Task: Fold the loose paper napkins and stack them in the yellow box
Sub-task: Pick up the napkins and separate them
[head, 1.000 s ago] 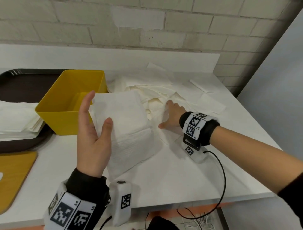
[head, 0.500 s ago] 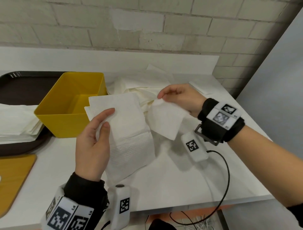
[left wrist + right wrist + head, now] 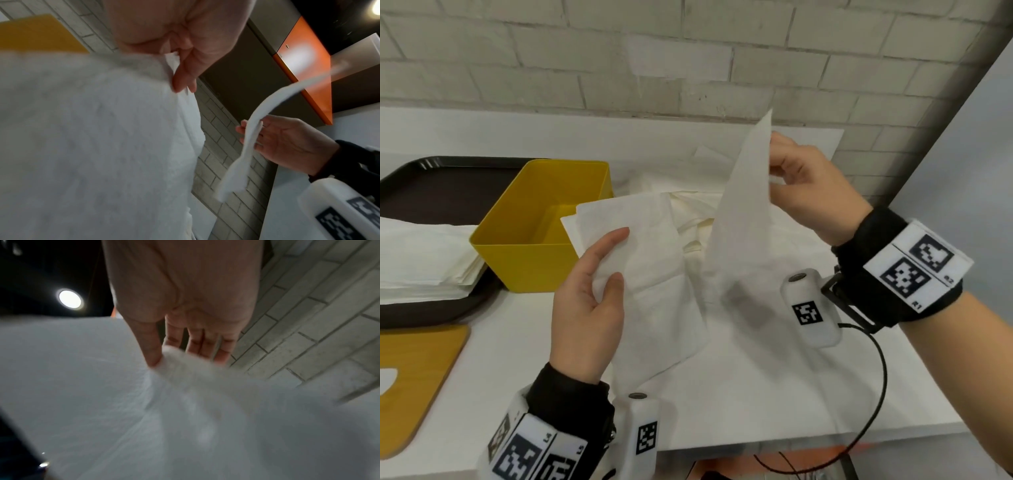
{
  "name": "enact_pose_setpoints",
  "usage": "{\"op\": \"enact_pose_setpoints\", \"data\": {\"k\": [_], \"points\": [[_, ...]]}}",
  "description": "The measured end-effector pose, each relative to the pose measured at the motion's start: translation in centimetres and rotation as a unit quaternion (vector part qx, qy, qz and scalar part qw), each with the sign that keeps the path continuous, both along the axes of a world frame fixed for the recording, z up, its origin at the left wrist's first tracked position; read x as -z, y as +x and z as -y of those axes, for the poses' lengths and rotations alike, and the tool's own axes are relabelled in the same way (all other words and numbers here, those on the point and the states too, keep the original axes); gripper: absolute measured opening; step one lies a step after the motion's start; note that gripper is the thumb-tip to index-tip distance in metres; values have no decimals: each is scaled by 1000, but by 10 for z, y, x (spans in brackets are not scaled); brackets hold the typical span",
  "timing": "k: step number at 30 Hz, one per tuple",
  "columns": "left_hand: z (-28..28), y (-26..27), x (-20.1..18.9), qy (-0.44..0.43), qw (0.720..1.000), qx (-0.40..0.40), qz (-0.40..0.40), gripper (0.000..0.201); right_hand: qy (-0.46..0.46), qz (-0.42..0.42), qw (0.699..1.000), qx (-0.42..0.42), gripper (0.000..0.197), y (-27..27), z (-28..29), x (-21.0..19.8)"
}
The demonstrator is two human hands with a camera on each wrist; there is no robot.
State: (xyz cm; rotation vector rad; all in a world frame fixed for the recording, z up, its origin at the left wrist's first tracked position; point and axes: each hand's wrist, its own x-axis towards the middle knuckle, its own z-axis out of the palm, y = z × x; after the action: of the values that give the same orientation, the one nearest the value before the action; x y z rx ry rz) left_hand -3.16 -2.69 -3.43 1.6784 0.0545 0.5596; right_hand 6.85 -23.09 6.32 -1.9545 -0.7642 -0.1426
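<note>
Both hands busy with napkins
Left hand (image 3: 585,305) grips a folded napkin (image 3: 643,274); right hand (image 3: 811,195) pinches a hanging napkin (image 3: 739,219) beside the yellow box (image 3: 530,246).

Readable text is scarce; left wristband (image 3: 530,452) carries black-and-white square marker codes with tiny labels beside them, roughly "L4" and "L5", blurry, not certain; right wristband (image 3: 917,263) has two marker codes with small labels near the edge, about "R1" and "R2", also too small to confirm; left wrist camera (image 3: 645,431) and right wrist camera (image 3: 808,310) each bear one square marker code, no letters; the right one's code shows partly in the left wrist view, cut off at the frame edge; no brands, numbers or signs readable on anything else.
</note>
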Motion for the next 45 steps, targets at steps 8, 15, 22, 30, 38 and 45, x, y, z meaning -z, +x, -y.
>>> {"op": "enact_pose_setpoints", "data": {"k": [8,15,22,30,38,45], "points": [[5,1,-7,-70,997,26,37,57,141,-160,977,-23,15,-19,-25,10],[21,1,-22,-132,989,51,38,26,23,-174,984,35,11,-24,-46,50],[26,8,-8,-91,994,58,31,37,-33,-159,986,41,29,-30,-54,60],[23,14,-9,-94,992,28,78,61,-6,-243,970,-9,24,-25,-46,62],[-7,10,-9,-72,994,2,81,64,-270,-43,959,-76,18,-14,-35,27],[-16,-3,4,69,994,36,-79,31,-494,69,861,-93,19,-22,-60,14]]}}
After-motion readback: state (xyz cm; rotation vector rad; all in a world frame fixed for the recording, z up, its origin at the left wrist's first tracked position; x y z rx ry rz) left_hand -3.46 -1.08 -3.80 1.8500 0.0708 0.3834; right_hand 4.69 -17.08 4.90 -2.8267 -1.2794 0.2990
